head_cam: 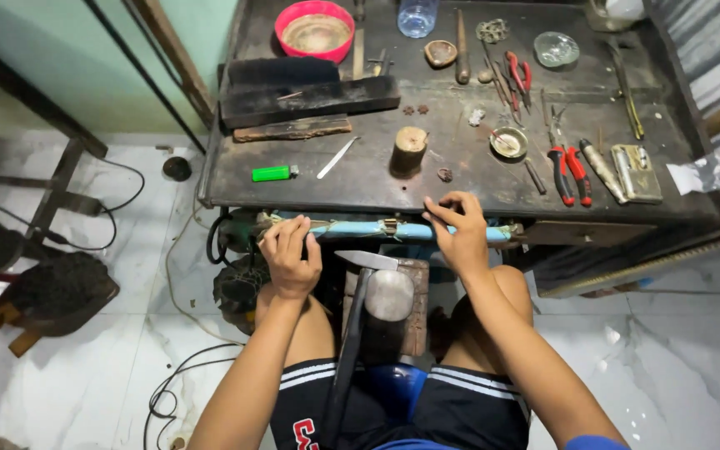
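Both my hands pinch a thin wire at the surface [310,187] edge: left hand [290,257] closed, right hand [460,229] fingertips closed. Hammer [377,287] idle between knees. Next move probably needs even tension.

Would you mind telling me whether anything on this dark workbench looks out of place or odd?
The pale blue pipe under the dark workbench's front edge is lashed on with frayed cord, a makeshift fix. Both hands, left hand and right hand, rest at it. Tools lie scattered, nothing spilled.

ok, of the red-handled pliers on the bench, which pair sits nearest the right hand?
The larger pair of red-handled pliers, lying near the bench's front edge, right of the right hand. The smaller red-handled pair lies farther back, near the glass dish.
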